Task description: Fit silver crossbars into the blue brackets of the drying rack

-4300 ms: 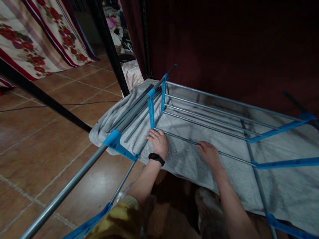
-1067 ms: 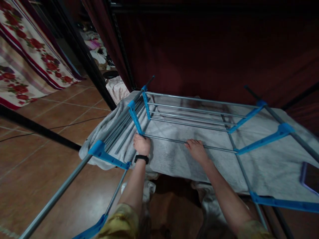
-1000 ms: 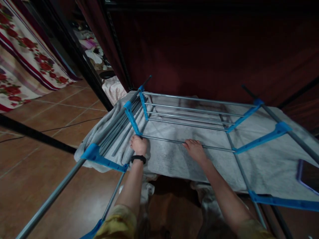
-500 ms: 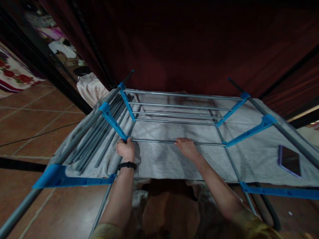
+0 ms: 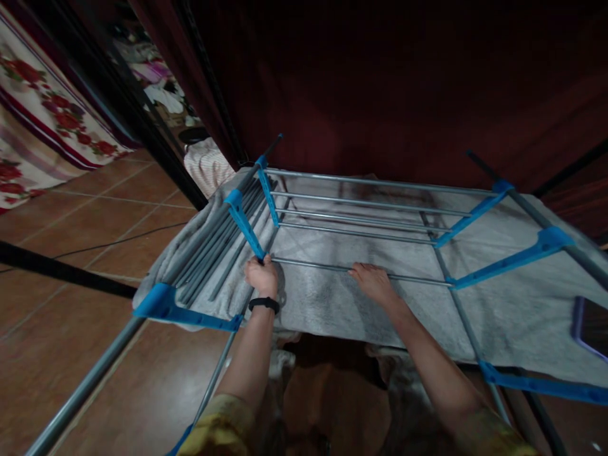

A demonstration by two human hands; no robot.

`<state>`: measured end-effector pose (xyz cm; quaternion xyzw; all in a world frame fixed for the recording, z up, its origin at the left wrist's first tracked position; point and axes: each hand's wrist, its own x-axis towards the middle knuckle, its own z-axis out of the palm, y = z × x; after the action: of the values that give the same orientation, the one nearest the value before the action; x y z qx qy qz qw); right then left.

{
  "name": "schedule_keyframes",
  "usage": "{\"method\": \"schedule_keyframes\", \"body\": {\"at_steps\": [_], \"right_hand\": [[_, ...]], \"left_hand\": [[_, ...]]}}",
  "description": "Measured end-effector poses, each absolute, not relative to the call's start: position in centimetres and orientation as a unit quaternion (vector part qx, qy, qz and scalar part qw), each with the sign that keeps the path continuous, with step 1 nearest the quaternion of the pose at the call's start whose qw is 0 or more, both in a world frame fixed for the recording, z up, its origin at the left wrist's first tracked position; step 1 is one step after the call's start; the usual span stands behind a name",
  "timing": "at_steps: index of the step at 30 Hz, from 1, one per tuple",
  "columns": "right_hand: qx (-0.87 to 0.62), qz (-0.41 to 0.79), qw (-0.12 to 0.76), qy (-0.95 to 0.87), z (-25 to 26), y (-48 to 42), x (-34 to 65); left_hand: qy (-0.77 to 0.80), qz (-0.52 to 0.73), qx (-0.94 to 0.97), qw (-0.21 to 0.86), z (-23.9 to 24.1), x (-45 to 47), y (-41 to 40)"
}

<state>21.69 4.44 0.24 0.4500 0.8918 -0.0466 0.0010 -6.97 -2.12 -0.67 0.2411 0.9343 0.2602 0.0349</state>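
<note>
A rack frame of grey metal tubes and blue plastic brackets lies over a grey blanket (image 5: 313, 307). My left hand (image 5: 262, 277), with a black band on the wrist, is closed around the lower end of a blue bracket (image 5: 246, 226), where a thin metal rod (image 5: 313, 263) meets it. Farther along that rod, my right hand (image 5: 373, 282) curls its fingers over the middle. The rod's far end meets a right-hand blue bracket (image 5: 498, 259). Several parallel rods (image 5: 361, 201) span the frame behind. My left fingertips are partly hidden.
Several loose grey tubes (image 5: 209, 259) lie on the blanket inside the frame's left side. A phone (image 5: 591, 326) rests at the right edge. Dark red curtain (image 5: 370, 95) hangs behind. A black cable (image 5: 118, 242) crosses the tiled floor (image 5: 109, 342) at left.
The view has swung left, so the frame and phone appear farther right. Both hands keep their places on the bracket end and the rod.
</note>
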Motion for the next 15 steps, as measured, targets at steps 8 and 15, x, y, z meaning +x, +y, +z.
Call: {"method": "schedule_keyframes", "body": {"at_steps": [8, 15], "right_hand": [[0.446, -0.03, -0.001, 0.895, -0.3, 4.4, 22.0], [0.453, -0.033, 0.007, 0.891, 0.0, 4.4, 21.8]], "left_hand": [[0.94, 0.239, 0.241, 0.034, -0.1, -5.0, -2.8], [0.914, 0.116, 0.387, -0.038, 0.2, -2.4, -5.7]]}}
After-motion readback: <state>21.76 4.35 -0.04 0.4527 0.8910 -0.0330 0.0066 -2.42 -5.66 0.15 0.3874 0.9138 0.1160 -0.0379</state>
